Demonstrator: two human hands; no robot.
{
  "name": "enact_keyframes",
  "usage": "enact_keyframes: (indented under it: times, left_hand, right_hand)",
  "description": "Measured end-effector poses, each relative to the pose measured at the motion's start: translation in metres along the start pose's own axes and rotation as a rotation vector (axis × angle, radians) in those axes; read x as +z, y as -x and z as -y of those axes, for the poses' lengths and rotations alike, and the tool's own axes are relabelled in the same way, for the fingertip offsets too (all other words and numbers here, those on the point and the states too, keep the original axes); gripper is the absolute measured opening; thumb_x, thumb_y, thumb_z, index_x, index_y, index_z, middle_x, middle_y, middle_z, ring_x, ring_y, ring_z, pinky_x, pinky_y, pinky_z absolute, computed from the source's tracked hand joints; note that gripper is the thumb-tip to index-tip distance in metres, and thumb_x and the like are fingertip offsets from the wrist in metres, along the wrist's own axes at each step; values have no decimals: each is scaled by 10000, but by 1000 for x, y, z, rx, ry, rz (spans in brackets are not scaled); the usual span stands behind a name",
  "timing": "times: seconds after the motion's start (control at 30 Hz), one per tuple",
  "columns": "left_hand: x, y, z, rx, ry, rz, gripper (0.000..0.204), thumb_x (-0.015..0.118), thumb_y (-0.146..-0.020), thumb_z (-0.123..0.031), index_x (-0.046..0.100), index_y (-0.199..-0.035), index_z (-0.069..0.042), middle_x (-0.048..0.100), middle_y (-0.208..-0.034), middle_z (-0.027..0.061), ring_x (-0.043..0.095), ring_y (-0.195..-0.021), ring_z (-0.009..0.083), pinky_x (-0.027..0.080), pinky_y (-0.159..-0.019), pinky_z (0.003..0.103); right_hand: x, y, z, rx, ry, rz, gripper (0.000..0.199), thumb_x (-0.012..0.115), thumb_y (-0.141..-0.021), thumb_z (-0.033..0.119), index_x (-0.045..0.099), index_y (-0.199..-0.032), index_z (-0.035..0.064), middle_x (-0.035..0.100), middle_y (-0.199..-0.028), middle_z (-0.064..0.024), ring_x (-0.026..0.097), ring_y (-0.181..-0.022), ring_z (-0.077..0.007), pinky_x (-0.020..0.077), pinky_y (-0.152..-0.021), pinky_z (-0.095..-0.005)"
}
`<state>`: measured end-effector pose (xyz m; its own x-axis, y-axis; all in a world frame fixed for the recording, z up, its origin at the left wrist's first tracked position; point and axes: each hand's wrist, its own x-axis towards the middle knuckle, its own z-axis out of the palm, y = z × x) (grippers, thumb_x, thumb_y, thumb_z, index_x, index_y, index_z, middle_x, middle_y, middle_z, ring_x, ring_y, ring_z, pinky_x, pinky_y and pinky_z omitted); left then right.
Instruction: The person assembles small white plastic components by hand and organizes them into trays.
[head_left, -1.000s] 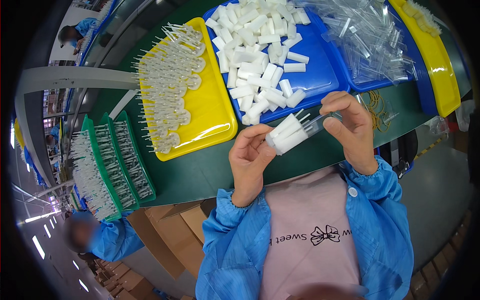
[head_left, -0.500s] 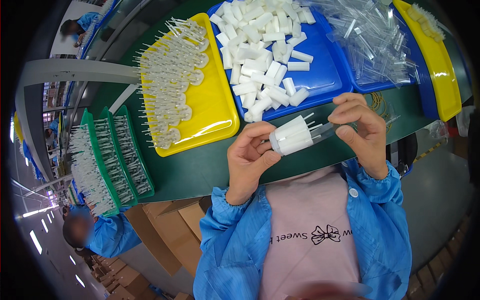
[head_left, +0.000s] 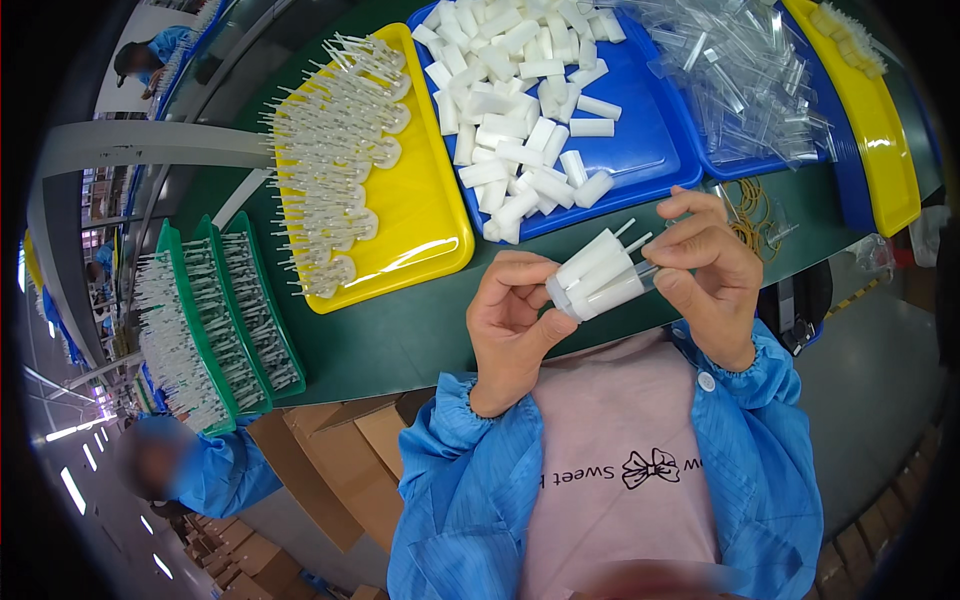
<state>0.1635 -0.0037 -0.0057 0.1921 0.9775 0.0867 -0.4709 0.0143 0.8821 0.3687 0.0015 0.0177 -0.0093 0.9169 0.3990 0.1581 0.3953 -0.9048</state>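
My left hand [head_left: 512, 325] grips the round base of a cluster of white foam blocks [head_left: 598, 270] standing side by side. Thin white rods [head_left: 632, 235] stick out past the blocks' far ends, on the right. With thumb and fingertips, my right hand [head_left: 712, 275] pinches a clear plastic sleeve [head_left: 648, 272] at the cluster's right end. The sleeve seems to lie over one of the blocks; its exact fit is hard to make out. Both hands are raised over the front edge of the green table [head_left: 400, 340].
Ahead lies a blue tray [head_left: 650, 150] with loose white blocks; right of it are clear sleeves [head_left: 720, 75] in another tray. A yellow tray [head_left: 420, 250] holds rodded pieces. Green racks [head_left: 225, 310] stand left. Yellow rubber bands [head_left: 752, 215] lie beyond my right hand. A co-worker's sleeve [head_left: 230, 470] shows lower left.
My right hand has come closer to the cluster, and the clear sleeve now reaches further along it. My left hand has shifted slightly right and tilted the cluster.
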Motion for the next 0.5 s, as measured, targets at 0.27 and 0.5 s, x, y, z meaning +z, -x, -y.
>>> enact_keyframes:
  times: [0.27, 0.5]
  left_hand:
    - [0, 3, 0, -54, 30, -5, 378, 746, -769, -32, 538, -1082, 13, 490, -1063, 81, 563, -1008, 171, 482, -911, 306]
    - [-4, -3, 0, -81, 91, -41, 377, 683, -769, 57, 526, -1110, 16, 497, -1127, 83, 571, -1025, 180, 487, -892, 314]
  right_hand:
    - [10, 6, -2, 57, -90, 13, 113, 729, -740, 47, 675, -840, 44, 673, -862, -70, 548, -997, -250, 365, -958, -423]
    - [-9, -9, 5, -8, 73, 100, 176, 684, -776, 46, 681, -949, 17, 659, -958, -93, 555, -1013, -255, 414, -903, -359]
